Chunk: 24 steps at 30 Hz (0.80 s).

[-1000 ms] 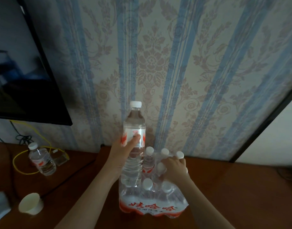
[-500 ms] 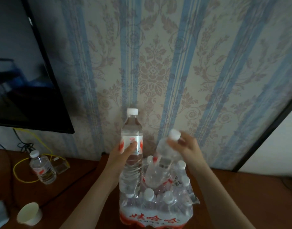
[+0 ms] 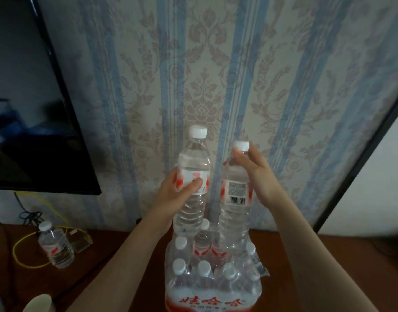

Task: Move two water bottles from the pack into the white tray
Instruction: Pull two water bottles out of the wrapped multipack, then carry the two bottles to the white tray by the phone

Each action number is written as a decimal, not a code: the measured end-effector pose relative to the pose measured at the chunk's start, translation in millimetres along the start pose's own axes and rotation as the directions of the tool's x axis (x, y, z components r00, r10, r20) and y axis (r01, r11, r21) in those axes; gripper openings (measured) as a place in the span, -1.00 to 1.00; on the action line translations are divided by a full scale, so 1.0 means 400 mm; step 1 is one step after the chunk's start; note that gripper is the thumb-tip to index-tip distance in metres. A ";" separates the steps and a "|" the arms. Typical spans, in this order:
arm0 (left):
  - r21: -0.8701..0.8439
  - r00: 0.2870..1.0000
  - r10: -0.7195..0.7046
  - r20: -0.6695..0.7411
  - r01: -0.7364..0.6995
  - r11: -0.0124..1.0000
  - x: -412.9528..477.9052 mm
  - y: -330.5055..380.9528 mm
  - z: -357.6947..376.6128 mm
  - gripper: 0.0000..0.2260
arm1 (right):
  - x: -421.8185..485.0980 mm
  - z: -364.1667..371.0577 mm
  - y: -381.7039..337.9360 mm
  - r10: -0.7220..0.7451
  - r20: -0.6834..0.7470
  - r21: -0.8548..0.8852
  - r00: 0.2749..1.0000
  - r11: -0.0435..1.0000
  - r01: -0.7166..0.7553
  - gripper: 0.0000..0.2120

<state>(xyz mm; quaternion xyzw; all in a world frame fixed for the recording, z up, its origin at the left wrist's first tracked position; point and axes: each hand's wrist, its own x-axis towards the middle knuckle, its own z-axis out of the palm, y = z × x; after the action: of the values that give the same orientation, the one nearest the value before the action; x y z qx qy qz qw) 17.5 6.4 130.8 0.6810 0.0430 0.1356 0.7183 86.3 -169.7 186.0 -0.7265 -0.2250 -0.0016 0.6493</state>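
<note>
My left hand grips one clear water bottle around its red-and-white label, upright above the pack. My right hand holds a second water bottle by its neck and shoulder, upright, its base just above the pack's back right corner. The shrink-wrapped pack of white-capped bottles stands on the brown table below both hands, its wrap torn open at the top. No white tray is in view.
A loose water bottle stands at the left on the table beside a yellow cable. A paper cup sits at the bottom left edge. A dark wall screen hangs at the left; wallpapered wall behind.
My right hand has pulled the second bottle up out of the pack and turned it upright. The left hand's bottle has stayed raised, and the view has moved closer.
</note>
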 end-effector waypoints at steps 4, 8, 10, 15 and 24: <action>0.025 0.999 0.008 0.034 -0.009 1.000 -0.021 0.002 0.029 -0.61 | -0.051 -0.021 -0.013 -0.069 -0.142 -0.033 0.987 0.997 0.065 -0.78; 0.027 0.993 0.040 0.111 -0.043 0.999 -0.046 0.008 0.086 -0.64 | -0.111 -0.064 -0.038 -0.112 -0.202 -0.137 0.973 0.987 0.085 -0.83; 0.048 0.987 0.043 0.158 -0.051 0.998 -0.053 0.007 0.123 -0.73 | -0.145 -0.100 -0.047 -0.127 -0.235 -0.210 0.964 0.975 0.077 -0.81; 0.083 0.952 0.034 0.305 -0.063 0.995 -0.075 0.013 0.268 -0.86 | -0.260 -0.219 -0.067 -0.143 -0.352 -0.351 0.925 0.936 0.011 -0.89; 0.009 0.766 0.037 0.642 -0.055 0.998 -0.209 0.035 0.602 -0.63 | -0.517 -0.507 -0.134 -0.176 -0.590 -0.429 0.788 0.895 -0.121 -0.75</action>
<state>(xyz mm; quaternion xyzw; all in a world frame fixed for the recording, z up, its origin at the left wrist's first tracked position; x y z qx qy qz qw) -5.2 -247.0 150.9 0.6968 -0.2193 -0.0879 0.6772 -58.3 -425.4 207.3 -0.8108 -0.0059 -0.2990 0.5031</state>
